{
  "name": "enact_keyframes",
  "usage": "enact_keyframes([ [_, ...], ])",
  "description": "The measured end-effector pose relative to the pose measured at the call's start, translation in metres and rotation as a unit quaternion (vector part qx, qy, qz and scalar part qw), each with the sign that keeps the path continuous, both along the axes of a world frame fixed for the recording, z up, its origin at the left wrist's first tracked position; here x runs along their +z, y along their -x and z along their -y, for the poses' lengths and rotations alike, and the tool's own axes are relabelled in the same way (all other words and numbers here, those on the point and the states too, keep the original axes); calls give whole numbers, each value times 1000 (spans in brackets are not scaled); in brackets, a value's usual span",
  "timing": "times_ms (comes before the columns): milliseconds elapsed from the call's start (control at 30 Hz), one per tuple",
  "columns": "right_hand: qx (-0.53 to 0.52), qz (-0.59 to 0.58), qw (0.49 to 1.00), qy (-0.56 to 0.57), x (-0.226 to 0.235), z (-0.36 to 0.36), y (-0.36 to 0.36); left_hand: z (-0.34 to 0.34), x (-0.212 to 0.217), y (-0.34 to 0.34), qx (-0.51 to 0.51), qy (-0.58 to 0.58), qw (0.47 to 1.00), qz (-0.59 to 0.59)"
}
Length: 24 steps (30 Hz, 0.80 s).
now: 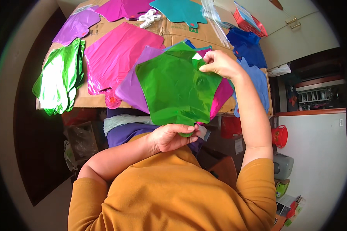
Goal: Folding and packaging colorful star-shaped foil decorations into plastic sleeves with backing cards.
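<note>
A flat, uninflated green foil balloon (173, 84), star-shaped with a short tail, is spread in front of me. My left hand (173, 137) is closed, thumb on top, around the tail at its lower end. At its upper right point my right hand (221, 64) pinches the foil between thumb and fingertips. Behind the green one, a purple foil balloon (132, 90) and a magenta foil balloon (222, 94) stick out at the sides. Just left lies a pink foil balloon stack (119, 54) with its tail hanging at the table edge.
The cardboard-covered table (179, 29) bears a shiny green foil stack (59, 77), a teal foil piece (181, 9), white ribbon (148, 18), clear sticks (216, 21), dark blue foil (248, 46) and light blue foil (253, 88). A red basket (247, 22) stands back right; a red bucket (279, 136) is beyond the right edge.
</note>
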State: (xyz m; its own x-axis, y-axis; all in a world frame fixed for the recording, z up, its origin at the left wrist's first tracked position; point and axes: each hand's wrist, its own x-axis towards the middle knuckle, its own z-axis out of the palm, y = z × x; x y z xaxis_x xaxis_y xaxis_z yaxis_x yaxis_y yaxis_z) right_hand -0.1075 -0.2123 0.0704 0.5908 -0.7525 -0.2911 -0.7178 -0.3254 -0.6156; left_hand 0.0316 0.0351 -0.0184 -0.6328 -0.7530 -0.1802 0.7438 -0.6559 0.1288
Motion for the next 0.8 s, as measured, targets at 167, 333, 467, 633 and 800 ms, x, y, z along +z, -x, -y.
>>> enact_keyframes([
  [167,40,-119,992,17,27,-10,11,-3,7,-6,-1,-50,993,110],
  [333,-50,30,998,-36,13,-22,9,1,20,-3,-17,-73,988,132],
  [467,-35,60,986,-151,7,-10,3,0,14,-5,-16,-49,988,145],
  [633,-30,-32,997,-62,0,-5,-10,-1,6,-5,-9,-28,989,142],
  [800,-49,-81,985,144,-5,-28,-29,0,3,-4,-10,-35,989,144],
])
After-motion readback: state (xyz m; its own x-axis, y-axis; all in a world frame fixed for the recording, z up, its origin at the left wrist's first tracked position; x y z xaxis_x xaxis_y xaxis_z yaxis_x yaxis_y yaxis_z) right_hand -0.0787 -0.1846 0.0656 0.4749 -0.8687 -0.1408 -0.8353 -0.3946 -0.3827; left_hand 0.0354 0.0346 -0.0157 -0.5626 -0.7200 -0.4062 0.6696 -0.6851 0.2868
